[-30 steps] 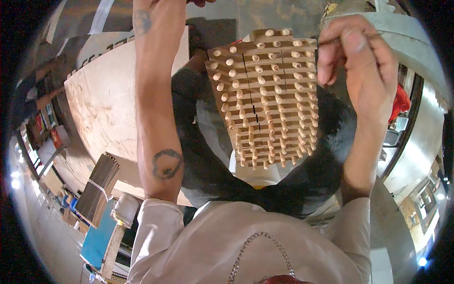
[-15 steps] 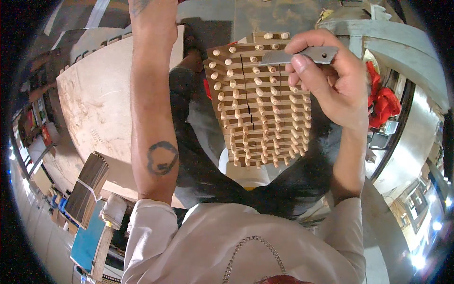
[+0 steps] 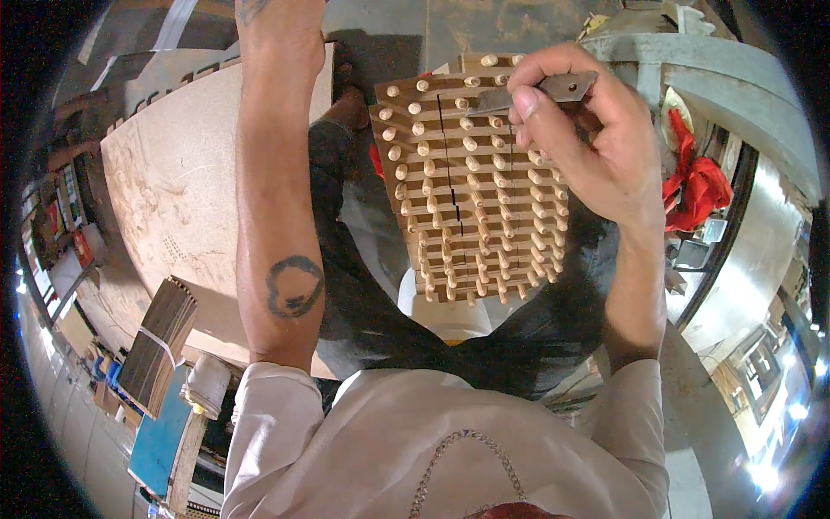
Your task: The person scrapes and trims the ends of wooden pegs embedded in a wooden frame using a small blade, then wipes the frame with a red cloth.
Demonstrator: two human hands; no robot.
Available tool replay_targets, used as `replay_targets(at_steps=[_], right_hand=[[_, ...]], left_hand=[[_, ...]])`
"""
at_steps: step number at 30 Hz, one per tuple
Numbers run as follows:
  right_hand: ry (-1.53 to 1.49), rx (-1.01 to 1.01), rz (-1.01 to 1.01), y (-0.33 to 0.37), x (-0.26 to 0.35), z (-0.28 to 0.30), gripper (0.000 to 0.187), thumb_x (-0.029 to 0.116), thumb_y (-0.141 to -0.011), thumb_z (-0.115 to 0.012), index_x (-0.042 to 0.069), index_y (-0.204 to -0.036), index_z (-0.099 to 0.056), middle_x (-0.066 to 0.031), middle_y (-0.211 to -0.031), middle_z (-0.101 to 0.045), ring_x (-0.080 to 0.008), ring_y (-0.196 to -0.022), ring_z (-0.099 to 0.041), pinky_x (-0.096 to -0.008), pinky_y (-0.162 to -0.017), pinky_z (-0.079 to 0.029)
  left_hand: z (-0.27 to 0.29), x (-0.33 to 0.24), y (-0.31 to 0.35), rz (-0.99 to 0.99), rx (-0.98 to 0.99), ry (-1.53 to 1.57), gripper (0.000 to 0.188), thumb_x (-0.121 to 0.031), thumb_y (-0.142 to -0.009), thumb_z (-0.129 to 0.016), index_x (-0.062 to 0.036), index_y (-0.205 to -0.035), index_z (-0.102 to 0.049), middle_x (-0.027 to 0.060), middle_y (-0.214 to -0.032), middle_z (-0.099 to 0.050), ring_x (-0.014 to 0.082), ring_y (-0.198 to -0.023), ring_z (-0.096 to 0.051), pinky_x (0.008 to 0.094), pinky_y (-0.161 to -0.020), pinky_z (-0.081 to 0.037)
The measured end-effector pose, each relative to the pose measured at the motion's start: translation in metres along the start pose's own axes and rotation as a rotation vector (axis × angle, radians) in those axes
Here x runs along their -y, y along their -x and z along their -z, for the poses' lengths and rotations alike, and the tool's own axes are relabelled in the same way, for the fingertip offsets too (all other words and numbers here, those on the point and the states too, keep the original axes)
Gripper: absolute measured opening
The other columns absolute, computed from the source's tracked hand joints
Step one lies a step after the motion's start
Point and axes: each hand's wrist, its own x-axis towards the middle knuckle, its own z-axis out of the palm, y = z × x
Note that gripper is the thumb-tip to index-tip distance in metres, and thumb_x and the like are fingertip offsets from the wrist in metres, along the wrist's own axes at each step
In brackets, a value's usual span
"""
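A flat grey metal blade (image 3: 490, 102) with a small round hole near one end is pinched between the thumb and fingers of my right hand (image 3: 575, 130). Its tip reaches to the left, over or against a peg in the upper rows; I cannot tell whether it touches. Below it, between my legs, is a wooden slatted block (image 3: 432, 143), with many light wooden pegs (image 3: 474, 164) standing up in rows. Dark lines run across its slats. My left forearm (image 3: 281, 173) stretches forward, and its hand lies beyond the top edge of the picture.
A large wooden board (image 3: 173, 173) lies at the left. Close to me stands a tied bundle of thin wood strips (image 3: 158, 346) by a blue panel (image 3: 160, 432). To the right are a red cloth (image 3: 700, 195) and a pale curved structure (image 3: 735, 104). A white support (image 3: 450, 320) shows beneath the block.
My right hand has shifted slightly left and upward, and the blade in it has tilted, its left end now lower than its right. My left arm has barely moved.
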Motion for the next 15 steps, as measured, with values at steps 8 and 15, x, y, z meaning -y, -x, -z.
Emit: replay_targets(at_steps=[8,15], right_hand=[[-0.077,-0.068,-0.085,0.0009,0.0018,-0.0065,0.017,0.009,-0.102,-0.061,0.000,-0.117,-0.062,-0.0078,-0.091,-0.069,-0.0079,-0.074,-0.065,-0.0208,-0.059,-0.051],[-0.105,-0.034,-0.014,0.0017,-0.0018,-0.0040,0.018,0.010,-0.104,-0.059,-0.001,-0.118,-0.061,-0.0091,-0.094,-0.069,-0.0106,-0.077,-0.068,-0.0223,-0.062,-0.055]], left_hand=[[0.0013,0.0023,-0.0005,-0.011,0.025,0.002,0.024,-0.026,-0.099,-0.069,-0.0045,-0.089,-0.071,0.0010,-0.075,-0.065,0.0112,-0.066,-0.060,0.0261,-0.062,-0.046],[-0.0008,0.0017,0.0004,-0.004,0.022,0.000,0.024,-0.026,-0.099,-0.069,-0.0046,-0.089,-0.071,0.0012,-0.075,-0.065,0.0116,-0.066,-0.061,0.0256,-0.062,-0.046]])
